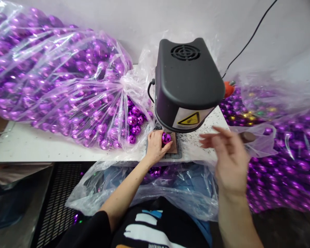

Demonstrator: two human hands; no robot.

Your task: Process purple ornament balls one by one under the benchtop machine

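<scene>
My left hand [156,148] is closed around a shiny purple faceted ball [166,138], fingers on its far side and thumb at its near side. The ball is at a small brown plate [172,148] on the dark base, under the front of a black machine [188,79]. To the right, my right hand [229,158] is raised above the table edge, slightly blurred, its fingers stretched out and holding nothing I can see. A brown rounded knob [248,137] shows just behind that hand; whether they touch I cannot tell.
A big clear bag [67,82] of purple balls lies on the white table [41,144], with loose balls [134,120] at its mouth. Dark scraps [193,141] litter the tabletop. More purple balls [286,172] fill the right side. An open plastic bag [93,193] covers my lap.
</scene>
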